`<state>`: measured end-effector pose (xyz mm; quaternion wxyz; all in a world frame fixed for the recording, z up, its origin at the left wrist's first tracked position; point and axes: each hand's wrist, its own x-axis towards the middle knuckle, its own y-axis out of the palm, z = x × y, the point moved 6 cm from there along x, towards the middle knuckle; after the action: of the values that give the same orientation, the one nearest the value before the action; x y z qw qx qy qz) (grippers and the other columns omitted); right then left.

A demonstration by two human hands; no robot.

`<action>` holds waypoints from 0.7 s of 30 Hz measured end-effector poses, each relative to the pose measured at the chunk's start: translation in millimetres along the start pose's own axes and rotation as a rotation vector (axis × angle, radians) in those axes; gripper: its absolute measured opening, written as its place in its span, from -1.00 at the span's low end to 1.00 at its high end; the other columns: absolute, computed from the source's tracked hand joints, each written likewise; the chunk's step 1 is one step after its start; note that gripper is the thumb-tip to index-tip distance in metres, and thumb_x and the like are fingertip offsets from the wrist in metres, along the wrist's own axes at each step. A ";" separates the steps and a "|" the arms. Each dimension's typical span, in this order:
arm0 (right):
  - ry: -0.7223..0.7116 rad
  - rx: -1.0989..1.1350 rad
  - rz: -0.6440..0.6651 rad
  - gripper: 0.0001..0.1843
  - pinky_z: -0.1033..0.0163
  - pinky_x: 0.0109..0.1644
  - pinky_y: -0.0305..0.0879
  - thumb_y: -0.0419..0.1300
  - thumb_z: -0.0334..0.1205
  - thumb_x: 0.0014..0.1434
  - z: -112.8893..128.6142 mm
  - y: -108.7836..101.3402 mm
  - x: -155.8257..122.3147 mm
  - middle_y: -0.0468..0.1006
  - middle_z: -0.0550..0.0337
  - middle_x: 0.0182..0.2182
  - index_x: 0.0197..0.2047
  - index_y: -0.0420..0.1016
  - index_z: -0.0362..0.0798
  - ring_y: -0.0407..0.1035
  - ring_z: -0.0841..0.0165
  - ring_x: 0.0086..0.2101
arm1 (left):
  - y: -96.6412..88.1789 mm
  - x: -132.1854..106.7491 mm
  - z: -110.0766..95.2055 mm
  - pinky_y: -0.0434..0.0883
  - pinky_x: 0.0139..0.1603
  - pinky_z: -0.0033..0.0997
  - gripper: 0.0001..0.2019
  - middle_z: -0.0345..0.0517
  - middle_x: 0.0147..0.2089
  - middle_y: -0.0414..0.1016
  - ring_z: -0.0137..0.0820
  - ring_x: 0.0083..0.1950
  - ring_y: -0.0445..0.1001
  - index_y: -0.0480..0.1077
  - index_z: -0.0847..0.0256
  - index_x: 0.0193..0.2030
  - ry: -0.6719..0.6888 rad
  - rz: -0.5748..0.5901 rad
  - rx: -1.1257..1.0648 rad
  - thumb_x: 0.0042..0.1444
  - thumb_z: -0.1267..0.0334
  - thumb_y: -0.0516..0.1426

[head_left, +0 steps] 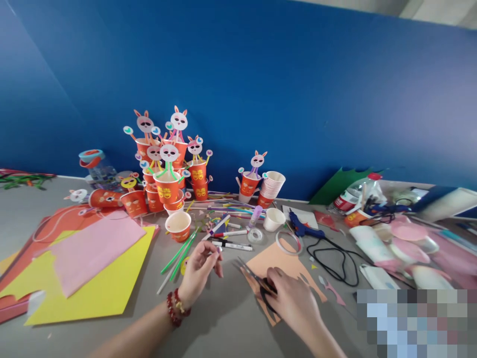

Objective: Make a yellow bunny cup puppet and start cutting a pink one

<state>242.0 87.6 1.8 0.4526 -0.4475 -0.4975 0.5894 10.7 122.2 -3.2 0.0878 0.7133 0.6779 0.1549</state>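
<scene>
My left hand, with a dark red bead bracelet at its wrist, is raised over the grey table. Its thumb and fingers pinch a tiny whitish paper piece, too small to make out fully. The black-handled scissors are in my right hand, fingers at the handles, blades pointing left and away from me. Beneath them lies a light orange paper sheet with cut-out edges. Just left of my left hand are green straws and a partly covered yellow disc.
Stacked red paper cups with rabbit-faced figures stand at the back left. Markers, a tape roll and a white cup lie ahead. A blue glue gun with black cord is right; yellow paper lies left.
</scene>
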 end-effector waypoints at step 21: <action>-0.215 0.666 -0.098 -0.90 0.32 -0.31 0.26 0.18 -0.30 0.19 44.7 -43.6 18.9 0.51 0.28 -0.40 -0.19 0.41 0.04 0.41 0.34 -0.41 | -0.1 2.4 1.5 0.39 -0.32 -0.39 -0.85 -0.09 -0.33 0.53 -0.33 -0.34 0.47 0.52 0.16 -0.28 0.107 0.101 0.502 0.17 0.16 0.19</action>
<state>198.5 102.1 48.2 0.5464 -0.1864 -0.3438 0.7406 11.2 124.7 -4.4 -0.1358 0.7365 0.6622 0.0232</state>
